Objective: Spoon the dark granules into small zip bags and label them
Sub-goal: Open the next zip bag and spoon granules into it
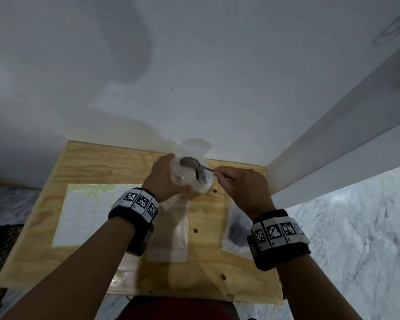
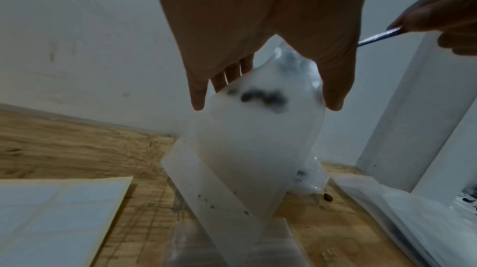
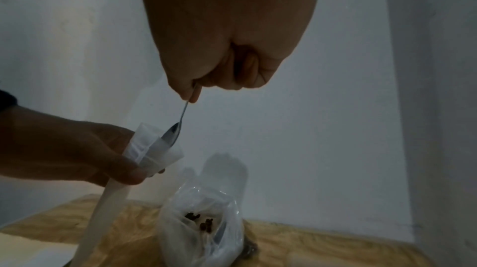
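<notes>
My left hand (image 1: 171, 176) grips a small translucent zip bag (image 2: 258, 140) near its top and holds it upright with the mouth open. A few dark granules (image 2: 263, 98) show through its wall. My right hand (image 1: 238, 181) pinches the handle of a metal spoon (image 3: 171, 133). The spoon's bowl (image 1: 189, 162) is tilted into the bag's mouth. Just behind, against the wall, stands a crumpled clear plastic bag (image 3: 204, 228) with dark granules (image 3: 200, 220) inside.
A plywood board (image 1: 90, 162) butts against a white wall. On it lie a sheet of blank labels (image 1: 83, 215) at left, empty zip bags (image 1: 171, 232) in the middle and a bag holding dark granules (image 1: 236, 229) at right. A white post (image 1: 333, 135) rises at right.
</notes>
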Motion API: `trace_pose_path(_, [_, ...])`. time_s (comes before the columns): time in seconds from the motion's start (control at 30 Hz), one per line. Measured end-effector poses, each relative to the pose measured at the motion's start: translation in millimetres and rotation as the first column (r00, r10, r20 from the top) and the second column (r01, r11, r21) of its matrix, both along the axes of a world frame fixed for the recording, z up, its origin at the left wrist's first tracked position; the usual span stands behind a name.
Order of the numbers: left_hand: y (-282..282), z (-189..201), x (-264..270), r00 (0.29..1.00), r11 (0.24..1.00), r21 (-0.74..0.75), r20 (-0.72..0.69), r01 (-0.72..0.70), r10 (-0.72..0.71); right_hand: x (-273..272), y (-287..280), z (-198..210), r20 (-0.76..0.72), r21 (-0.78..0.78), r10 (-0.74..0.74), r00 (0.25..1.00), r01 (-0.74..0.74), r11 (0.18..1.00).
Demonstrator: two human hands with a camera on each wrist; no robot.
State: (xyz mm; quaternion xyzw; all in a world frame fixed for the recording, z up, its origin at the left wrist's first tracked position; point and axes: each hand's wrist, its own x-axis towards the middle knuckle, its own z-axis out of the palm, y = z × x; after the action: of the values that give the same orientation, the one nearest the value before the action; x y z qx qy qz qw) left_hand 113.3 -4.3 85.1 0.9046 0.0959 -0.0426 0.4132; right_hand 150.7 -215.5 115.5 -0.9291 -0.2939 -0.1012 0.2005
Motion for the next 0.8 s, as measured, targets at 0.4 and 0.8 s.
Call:
trace_pose_path(0.4, [22,-13,0,0.976,0.999,-0.023,-0.215,0.023,-0.027,3,-3,-26,-0.568,0.017,-0.317,0.759,0.397,0.918])
trace_pose_path(0.8, [9,-24,43,0.877,0.988,0.037,-0.466,0.153,-0.119,16,29,-40,-0.737,-0.010,-0.309,0.601,0.447,0.894])
